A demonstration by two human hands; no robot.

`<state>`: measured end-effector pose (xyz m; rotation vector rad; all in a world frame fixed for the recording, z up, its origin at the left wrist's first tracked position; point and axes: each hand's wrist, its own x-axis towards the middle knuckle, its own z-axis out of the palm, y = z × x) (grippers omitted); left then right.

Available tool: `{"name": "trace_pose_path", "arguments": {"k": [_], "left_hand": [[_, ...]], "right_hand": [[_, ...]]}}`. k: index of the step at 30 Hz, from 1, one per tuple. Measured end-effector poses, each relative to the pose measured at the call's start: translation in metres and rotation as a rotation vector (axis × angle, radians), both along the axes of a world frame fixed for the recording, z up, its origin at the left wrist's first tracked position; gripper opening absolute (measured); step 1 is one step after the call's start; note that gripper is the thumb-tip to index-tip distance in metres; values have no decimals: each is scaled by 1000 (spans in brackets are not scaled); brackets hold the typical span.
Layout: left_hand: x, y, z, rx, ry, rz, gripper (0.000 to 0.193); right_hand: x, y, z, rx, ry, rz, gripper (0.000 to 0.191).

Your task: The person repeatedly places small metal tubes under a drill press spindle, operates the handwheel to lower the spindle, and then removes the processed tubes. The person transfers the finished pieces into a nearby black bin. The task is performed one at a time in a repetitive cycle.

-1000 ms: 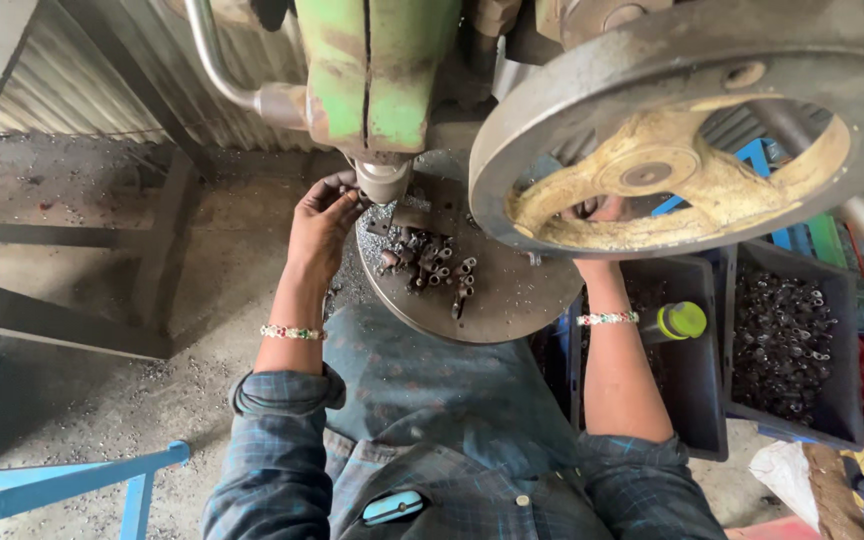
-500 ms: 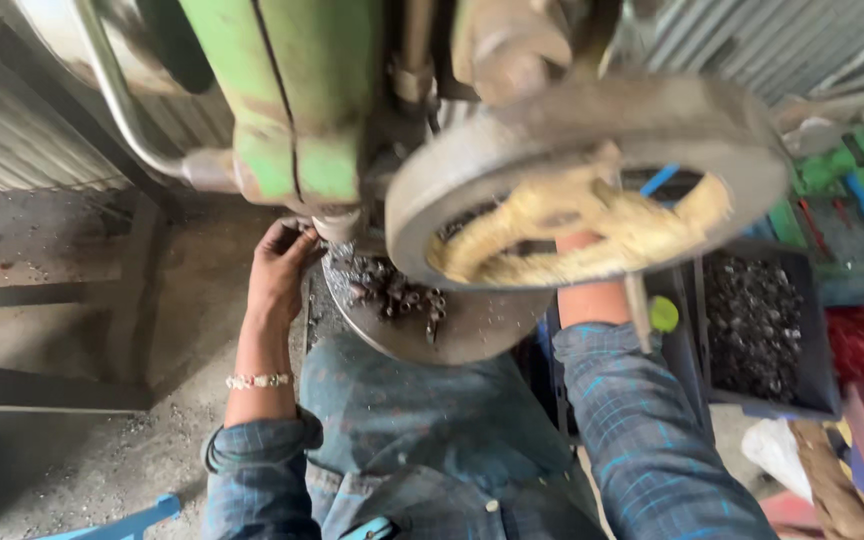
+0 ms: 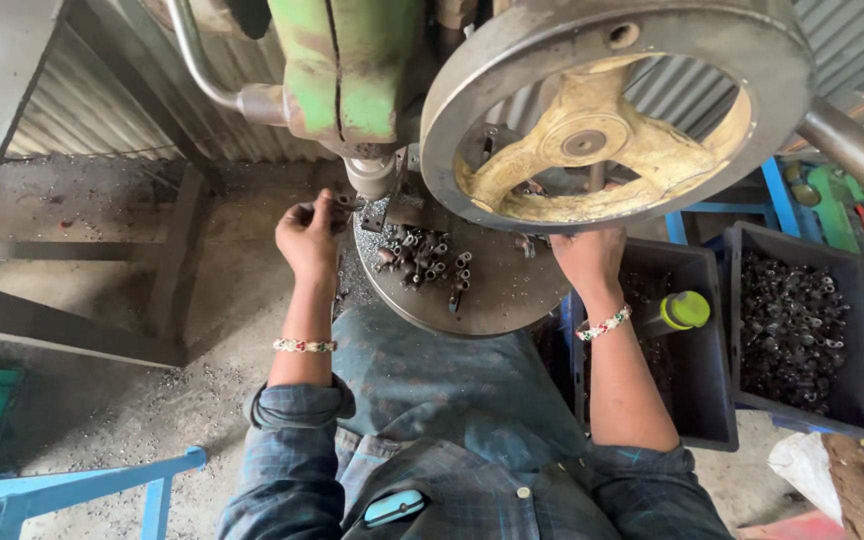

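— Where are your hands?

— From the head view, my left hand (image 3: 309,235) pinches a small dark metal sleeve (image 3: 304,208) beside the green press's ram (image 3: 372,178); the right hand (image 3: 587,258), fingers hidden, rests by the grey flywheel (image 3: 612,110).

— The risk?

— Fingers caught under the ram; loose sleeves (image 3: 424,258) rolling off the round steel table (image 3: 497,300).

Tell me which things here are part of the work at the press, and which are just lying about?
In use: left hand, right hand, round metal plate, small metal pieces, handwheel.

Lying about: green-capped bottle, blue stool, white bag.
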<state>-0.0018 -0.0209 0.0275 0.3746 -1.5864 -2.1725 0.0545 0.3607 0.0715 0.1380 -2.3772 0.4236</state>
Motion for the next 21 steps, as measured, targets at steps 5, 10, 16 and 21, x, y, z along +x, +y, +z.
{"name": "trace_pose_path", "arguments": {"k": [5, 10, 16, 21], "left_hand": [[-12, 4, -2, -1, -74, -31, 26], [-22, -13, -15, 446, -177, -361, 18], [-16, -7, -38, 558, -64, -346, 16], [-32, -13, -30, 164, -122, -408, 19]], "right_hand": [[-2, -1, -1, 85, 24, 2, 43], [1, -15, 9, -137, -8, -76, 78], [-1, -10, -9, -295, -121, -106, 65], [-10, 8, -39, -41, 45, -20, 34]]}}
